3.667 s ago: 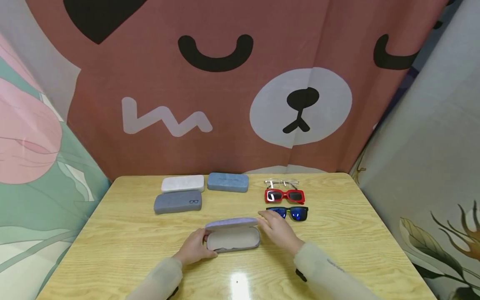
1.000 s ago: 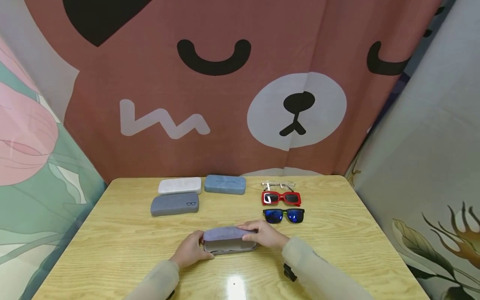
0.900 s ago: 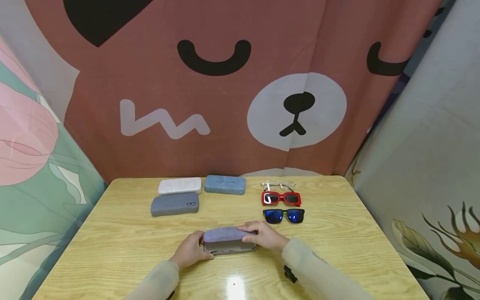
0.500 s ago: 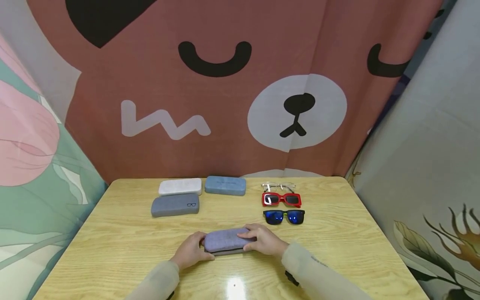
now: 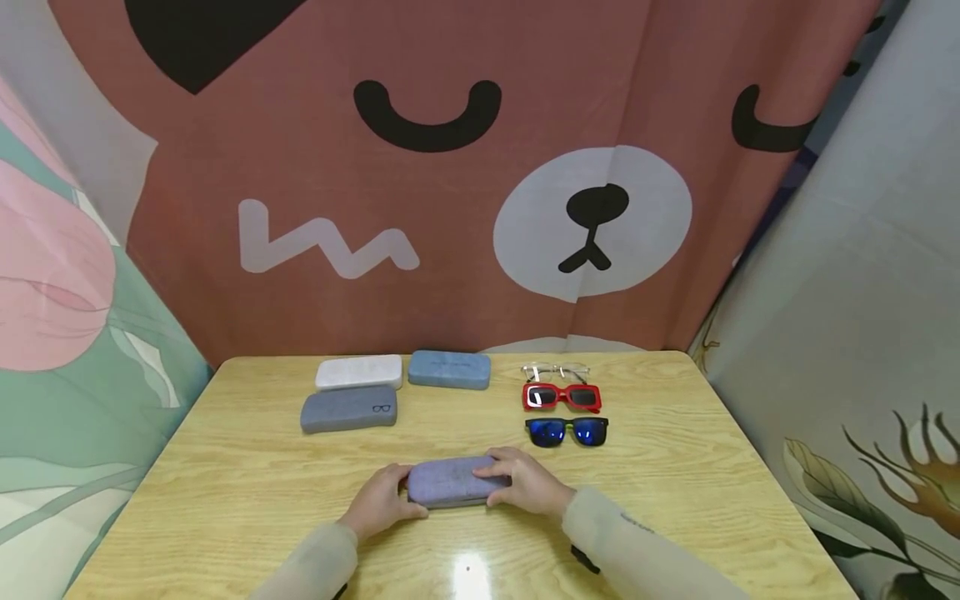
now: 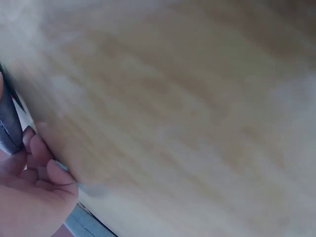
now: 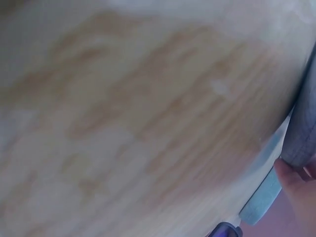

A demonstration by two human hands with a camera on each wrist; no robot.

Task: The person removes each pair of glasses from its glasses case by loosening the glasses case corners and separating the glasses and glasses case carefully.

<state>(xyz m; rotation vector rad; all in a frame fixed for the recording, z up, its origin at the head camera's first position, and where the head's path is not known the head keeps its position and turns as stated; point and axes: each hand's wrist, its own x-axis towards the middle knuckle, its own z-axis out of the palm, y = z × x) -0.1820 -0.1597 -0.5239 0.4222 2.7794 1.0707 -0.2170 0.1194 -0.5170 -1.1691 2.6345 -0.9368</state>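
Note:
A purple glasses case [image 5: 450, 482] lies on the near middle of the wooden table with its lid down. My left hand [image 5: 381, 502] grips its left end, thumb along the front edge and fingers behind. At the opposite end my right hand [image 5: 529, 481] holds the case, fingers over the lid and thumb at the front. The left wrist view catches my curled left fingers [image 6: 47, 163] by the case's end. In the right wrist view the case [image 7: 302, 126] appears at the right edge, with my right hand [image 7: 300, 190] against it.
Behind, to the left, lie a white case [image 5: 360, 372], a grey-blue case [image 5: 349, 409] and a blue case [image 5: 450, 370]. On the right are clear glasses [image 5: 556, 371], red sunglasses [image 5: 562, 397] and black sunglasses with blue lenses [image 5: 567, 432]. A bear-patterned curtain [image 5: 450, 300] hangs behind the table.
The purple case's lid was raised, then came down and now meets the base. My right hand moved left from beside the case onto its lid. My left hand stayed at the left end.

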